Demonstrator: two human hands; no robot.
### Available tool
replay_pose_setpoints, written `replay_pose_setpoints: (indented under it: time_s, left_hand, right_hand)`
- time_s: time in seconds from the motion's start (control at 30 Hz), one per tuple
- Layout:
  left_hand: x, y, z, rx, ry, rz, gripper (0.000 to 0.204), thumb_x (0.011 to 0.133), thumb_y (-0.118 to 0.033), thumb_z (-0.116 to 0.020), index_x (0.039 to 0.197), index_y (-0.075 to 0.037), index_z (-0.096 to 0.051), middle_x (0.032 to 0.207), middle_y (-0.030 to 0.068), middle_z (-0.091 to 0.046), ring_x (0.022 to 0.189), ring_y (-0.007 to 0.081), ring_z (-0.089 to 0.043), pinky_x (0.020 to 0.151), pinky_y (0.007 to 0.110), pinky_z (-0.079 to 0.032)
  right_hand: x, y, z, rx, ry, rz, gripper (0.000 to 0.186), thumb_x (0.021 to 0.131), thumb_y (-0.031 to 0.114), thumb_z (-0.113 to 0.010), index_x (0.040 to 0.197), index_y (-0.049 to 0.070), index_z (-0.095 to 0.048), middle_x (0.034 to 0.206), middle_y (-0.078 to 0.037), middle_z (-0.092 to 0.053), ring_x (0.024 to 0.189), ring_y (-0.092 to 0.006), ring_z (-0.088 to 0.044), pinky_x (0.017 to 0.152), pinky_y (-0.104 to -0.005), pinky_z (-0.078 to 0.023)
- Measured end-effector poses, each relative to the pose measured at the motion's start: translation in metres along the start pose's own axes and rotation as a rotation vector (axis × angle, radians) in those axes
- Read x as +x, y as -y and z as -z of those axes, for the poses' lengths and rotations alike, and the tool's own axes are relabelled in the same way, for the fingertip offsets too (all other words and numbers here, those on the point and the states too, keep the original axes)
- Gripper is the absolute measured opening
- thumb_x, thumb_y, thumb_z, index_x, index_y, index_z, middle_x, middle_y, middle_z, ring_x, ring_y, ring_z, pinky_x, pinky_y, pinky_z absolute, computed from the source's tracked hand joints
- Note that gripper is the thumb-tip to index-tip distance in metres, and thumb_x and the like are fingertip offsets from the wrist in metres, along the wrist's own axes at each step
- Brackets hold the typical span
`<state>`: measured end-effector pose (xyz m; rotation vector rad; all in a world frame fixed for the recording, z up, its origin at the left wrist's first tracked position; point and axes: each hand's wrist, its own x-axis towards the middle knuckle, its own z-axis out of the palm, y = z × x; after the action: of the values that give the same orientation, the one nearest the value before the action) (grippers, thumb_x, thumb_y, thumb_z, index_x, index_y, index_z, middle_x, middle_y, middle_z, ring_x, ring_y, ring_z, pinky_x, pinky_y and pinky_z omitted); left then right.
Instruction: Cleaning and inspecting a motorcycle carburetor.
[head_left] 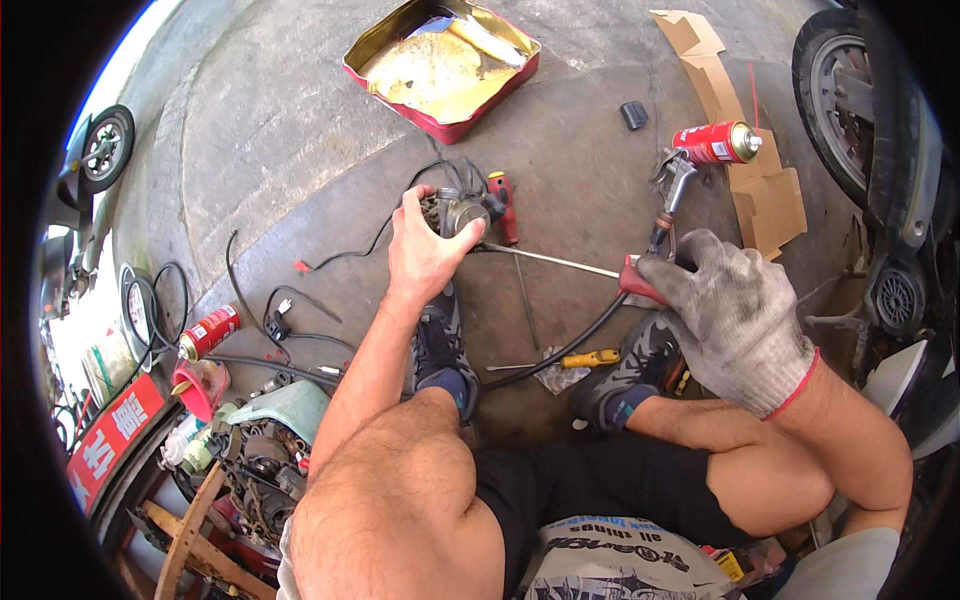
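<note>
My bare left hand (425,245) is closed around a small metal carburetor (464,216), its thumb on the near side. A cotton work glove covers my right hand (735,310), which grips the red handle of a long screwdriver (560,263). The screwdriver's shaft runs left to the carburetor; its tip is too small to tell whether it sits in a screw. Just behind the carburetor, a second screwdriver (504,208) with a red and yellow handle is on the ground. Between my shoes lies a yellow-handled screwdriver (590,359).
A red-sided tin tray (450,130) stands ahead. To the right are a red spray can (712,143), an air blow gun (680,185) with its hose, cardboard (765,205) and a wheel (838,100). Another spray can (208,332), a pink container (203,390) and cables lie left.
</note>
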<state>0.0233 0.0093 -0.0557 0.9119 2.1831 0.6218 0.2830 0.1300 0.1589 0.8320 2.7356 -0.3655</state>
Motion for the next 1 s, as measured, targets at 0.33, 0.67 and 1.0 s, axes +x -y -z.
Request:
replay_pose_setpoints:
  time_s: [0.33, 0.67, 1.0]
  left_hand:
    - [0.002, 0.002, 0.001, -0.045, -0.003, 0.019, 0.089, 0.074, -0.047, -0.084, 0.143, -0.008, -0.044, 0.134, 0.025, -0.055, 0.126, 0.0381, -0.057, 0.107, 0.046, -0.045]
    - [0.003, 0.004, -0.001, -0.038, -0.029, 0.054, 0.104, 0.072, -0.054, -0.083, 0.15, -0.003, -0.037, 0.141, 0.0276, -0.049, 0.13, 0.0408, -0.054, 0.11, 0.047, -0.043]
    - [0.009, 0.015, -0.004, -0.042, -0.034, 0.041, 0.098, 0.072, -0.055, -0.083, 0.143, 0.0, -0.046, 0.137, 0.026, -0.054, 0.127, 0.0385, -0.056, 0.109, 0.045, -0.045]
  right_hand:
    - [-0.001, -0.006, -0.012, -0.215, -0.002, 0.155, 0.028, 0.084, 0.022, -0.07, 0.112, 0.021, -0.073, 0.083, -0.005, -0.062, 0.073, -0.0233, -0.065, 0.055, -0.0402, -0.051]
    - [-0.005, -0.008, -0.019, -0.258, -0.123, 0.21, 0.033, 0.079, 0.023, -0.074, 0.112, 0.023, -0.074, 0.083, -0.005, -0.061, 0.067, -0.0231, -0.061, 0.053, -0.0394, -0.045]
    - [-0.005, -0.011, -0.02, -0.297, -0.168, 0.226, 0.037, 0.076, 0.028, -0.078, 0.113, 0.025, -0.074, 0.091, -0.005, -0.062, 0.069, -0.0236, -0.06, 0.056, -0.041, -0.046]
